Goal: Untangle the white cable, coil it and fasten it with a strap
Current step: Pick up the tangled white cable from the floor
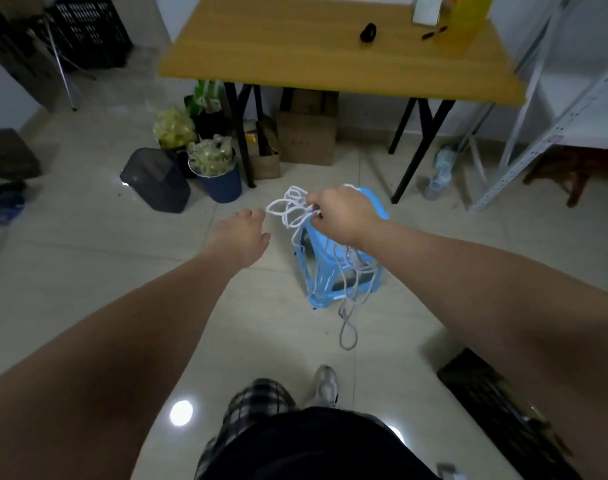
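Gripping the tangled white cable [297, 209] in curled right hand [344, 213], left hand [242, 233] outstretched beside it, fingers relaxed

Left arm [122, 323]: bare, stretched forward and slightly inward, wrist straight.
Left hand [242, 233]: back turned up, fingers [257, 213] loosely extended and holding nothing; the tips lie just beside the nearest loop of the white cable [304, 211], contact uncertain.
Right arm [486, 278]: bare, reaching in from the right, held a little higher than the left, wrist bent slightly inward.
Right hand [344, 213]: knuckles up, fingers [317, 216] curled tightly round a bunch of cable loops, the remainder hanging below the fist.
The two hands sit near each other at about the same height.
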Demonstrator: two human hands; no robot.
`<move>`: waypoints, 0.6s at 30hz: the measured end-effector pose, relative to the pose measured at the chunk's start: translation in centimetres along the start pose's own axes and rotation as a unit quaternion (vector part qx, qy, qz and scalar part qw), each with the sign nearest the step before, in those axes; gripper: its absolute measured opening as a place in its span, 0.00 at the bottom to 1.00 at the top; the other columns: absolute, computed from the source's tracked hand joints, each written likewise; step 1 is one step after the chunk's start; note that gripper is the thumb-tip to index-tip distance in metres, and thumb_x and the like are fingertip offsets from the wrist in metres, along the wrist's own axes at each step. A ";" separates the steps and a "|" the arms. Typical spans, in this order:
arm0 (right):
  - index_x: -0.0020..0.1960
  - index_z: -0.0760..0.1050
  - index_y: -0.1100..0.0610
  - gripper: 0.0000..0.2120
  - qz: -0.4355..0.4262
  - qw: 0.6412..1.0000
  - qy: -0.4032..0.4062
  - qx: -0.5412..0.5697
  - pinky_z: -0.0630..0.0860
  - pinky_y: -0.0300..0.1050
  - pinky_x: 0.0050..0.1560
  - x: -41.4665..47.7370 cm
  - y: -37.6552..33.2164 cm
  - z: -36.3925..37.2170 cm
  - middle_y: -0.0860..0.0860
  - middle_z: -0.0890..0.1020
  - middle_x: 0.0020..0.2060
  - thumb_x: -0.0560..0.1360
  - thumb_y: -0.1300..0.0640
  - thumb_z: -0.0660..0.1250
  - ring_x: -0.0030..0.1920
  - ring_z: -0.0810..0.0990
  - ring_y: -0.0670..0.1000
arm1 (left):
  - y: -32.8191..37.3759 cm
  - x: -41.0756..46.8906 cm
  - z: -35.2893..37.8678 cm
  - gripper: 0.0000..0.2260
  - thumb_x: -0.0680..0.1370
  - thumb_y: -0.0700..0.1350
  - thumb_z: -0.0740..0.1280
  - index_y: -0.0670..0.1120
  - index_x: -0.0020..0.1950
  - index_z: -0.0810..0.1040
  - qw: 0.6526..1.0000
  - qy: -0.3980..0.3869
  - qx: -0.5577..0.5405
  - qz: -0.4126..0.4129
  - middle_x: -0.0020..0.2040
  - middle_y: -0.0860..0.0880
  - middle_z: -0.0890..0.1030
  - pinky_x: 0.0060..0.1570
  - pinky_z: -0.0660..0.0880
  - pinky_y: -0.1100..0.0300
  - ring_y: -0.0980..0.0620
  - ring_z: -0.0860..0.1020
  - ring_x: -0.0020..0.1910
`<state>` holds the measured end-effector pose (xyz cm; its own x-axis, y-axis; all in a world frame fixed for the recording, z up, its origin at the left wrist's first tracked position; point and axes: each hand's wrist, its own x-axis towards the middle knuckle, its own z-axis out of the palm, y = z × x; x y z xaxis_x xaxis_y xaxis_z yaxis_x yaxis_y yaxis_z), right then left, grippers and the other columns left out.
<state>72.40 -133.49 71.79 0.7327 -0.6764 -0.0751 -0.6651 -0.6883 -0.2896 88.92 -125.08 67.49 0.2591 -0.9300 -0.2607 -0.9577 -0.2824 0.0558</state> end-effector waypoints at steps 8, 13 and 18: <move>0.39 0.70 0.51 0.04 0.032 0.992 0.077 0.094 0.68 0.48 0.39 12.1 4.3 -2.8 0.57 0.79 0.41 0.72 0.59 0.62 0.46 0.77 0.61 | -1.8 12.4 -3.1 0.19 0.80 0.49 0.58 0.42 0.68 0.66 0.999 0.010 -0.030 -0.001 0.64 0.40 0.73 0.56 0.71 0.46 0.39 0.71 0.62; 0.41 0.72 0.55 0.03 0.053 0.987 0.118 0.092 0.65 0.45 0.38 21.8 6.0 -4.4 0.56 0.76 0.43 0.74 0.58 0.61 0.46 0.75 0.59 | -5.0 22.2 -6.2 0.17 0.80 0.49 0.59 0.41 0.66 0.68 0.998 0.040 -0.048 0.008 0.61 0.39 0.74 0.54 0.71 0.46 0.38 0.72 0.61; 0.44 0.74 0.56 0.04 0.083 0.983 0.153 0.063 0.64 0.45 0.37 32.7 8.1 -5.7 0.58 0.78 0.46 0.74 0.58 0.61 0.48 0.76 0.60 | -8.9 33.0 -10.3 0.16 0.81 0.48 0.58 0.41 0.65 0.67 0.998 0.032 -0.022 0.057 0.58 0.39 0.74 0.49 0.71 0.48 0.38 0.72 0.58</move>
<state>90.16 -162.70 72.41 0.5250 -0.8371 0.1538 -0.7342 -0.5369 -0.4157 107.25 -155.70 68.34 0.1580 -0.9692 -0.1889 -0.9751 -0.1833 0.1248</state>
